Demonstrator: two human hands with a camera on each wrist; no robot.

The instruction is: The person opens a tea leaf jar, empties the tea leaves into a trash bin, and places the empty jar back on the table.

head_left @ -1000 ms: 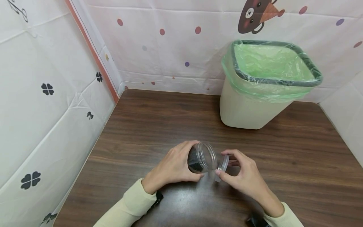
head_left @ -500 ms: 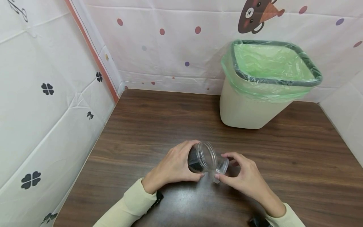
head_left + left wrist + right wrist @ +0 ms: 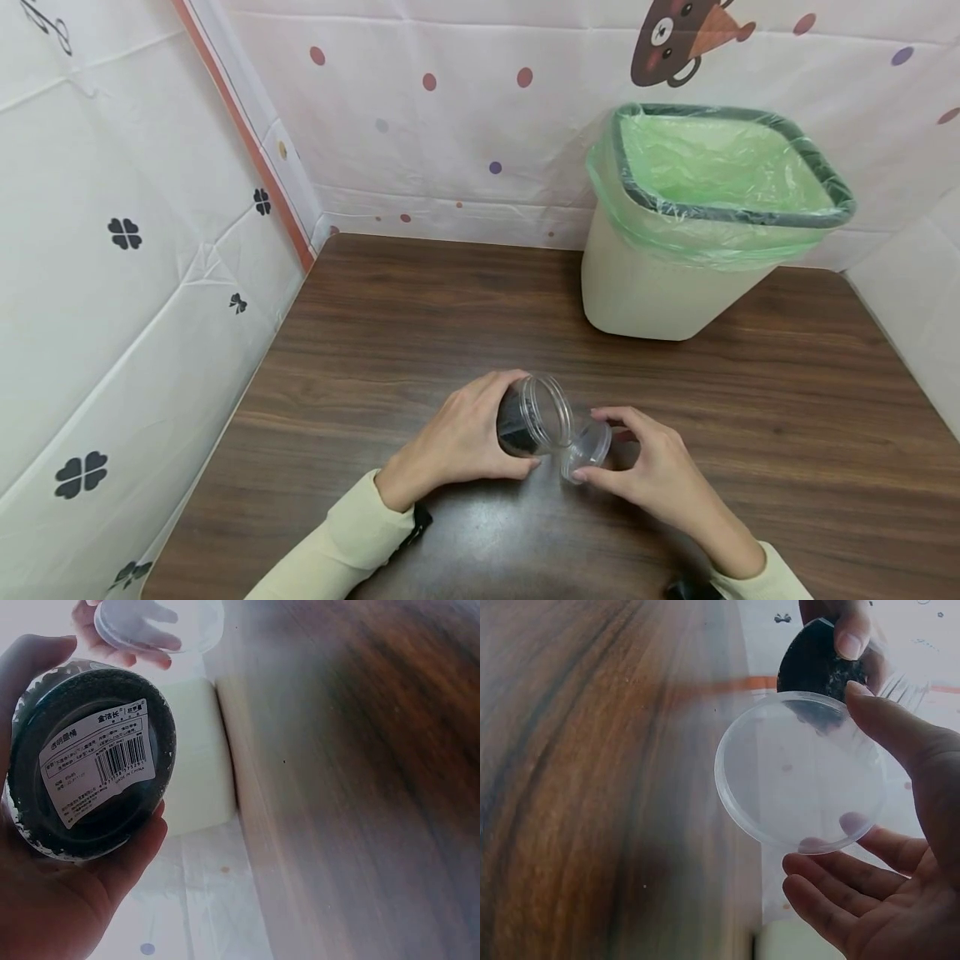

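Soft glare pales the tabletop [image 3: 487, 533]; both wrist views look hazy.

Tilted clear jar [image 3: 535, 417], round translucent lid [image 3: 588, 447]

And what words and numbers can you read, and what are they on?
"MADE IN CHINA": white paper sticker on the base of the clear round plastic-looking jar, under the black striped barcode.
"金沽长" (middle character unsure): top of that sticker.
Barcode digits and the other print: too small or blurred to read surely.
Clear round plastic-looking lid: no writing seen.
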